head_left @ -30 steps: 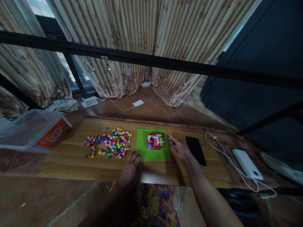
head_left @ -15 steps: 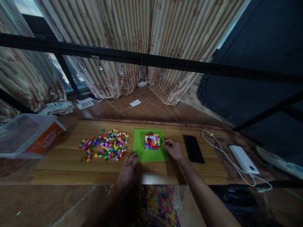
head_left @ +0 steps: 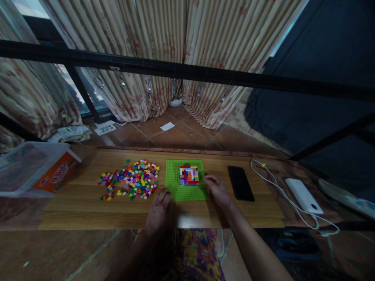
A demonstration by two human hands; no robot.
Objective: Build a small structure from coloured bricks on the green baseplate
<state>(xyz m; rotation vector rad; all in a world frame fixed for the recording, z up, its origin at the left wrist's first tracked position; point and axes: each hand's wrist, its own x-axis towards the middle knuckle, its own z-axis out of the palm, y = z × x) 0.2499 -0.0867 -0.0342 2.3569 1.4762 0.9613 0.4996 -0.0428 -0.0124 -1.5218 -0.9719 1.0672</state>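
Brick build [head_left: 189,175] on the green baseplate [head_left: 189,194], just left of the fingers of my right hand [head_left: 219,192]. Those fingers look drawn together, though from here I can't tell whether they pinch anything. My left hand [head_left: 159,210] curls at the baseplate's near left corner; whether it grips, I can't tell. I'd steady that corner, square each piece over the studs and press straight down.

Orange rectangular label [head_left: 55,173] on clear plastic bin [head_left: 22,153] is carrying pale lettering, too blurred for reading. White paper sheet [head_left: 104,128] on brown tiled floor [head_left: 190,136] is showing black QR-like code, content unreadable.
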